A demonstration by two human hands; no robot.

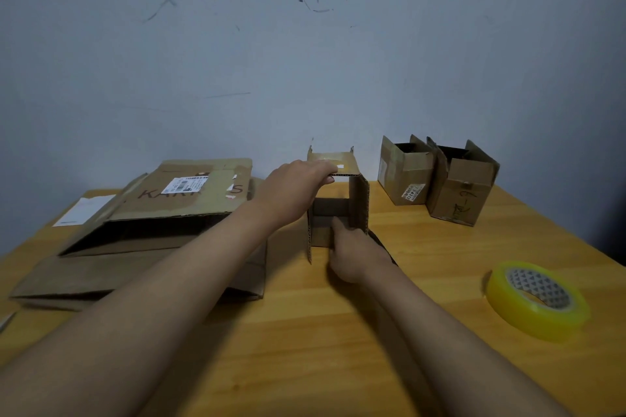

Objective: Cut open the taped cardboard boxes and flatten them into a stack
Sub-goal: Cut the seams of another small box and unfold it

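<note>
A small opened cardboard box (359, 203) lies on its side at the middle of the wooden table (338, 332), its open end toward me. My left hand (294, 189) grips the box's top edge from the left, fingers curled over it. My right hand (355, 254) holds the lower flap at the box's open front, thumb pointing into the opening. To the left lies a large box (162, 213) with a white label, partly flattened and resting on other flat cardboard (84, 278).
Two small upright boxes (406, 173) (464, 186) with open tops stand at the back right near the wall. A roll of yellowish clear tape (538, 298) lies at the right. A white sheet (84, 210) sits at the far left. A thin pale object shows at the left edge (6, 320).
</note>
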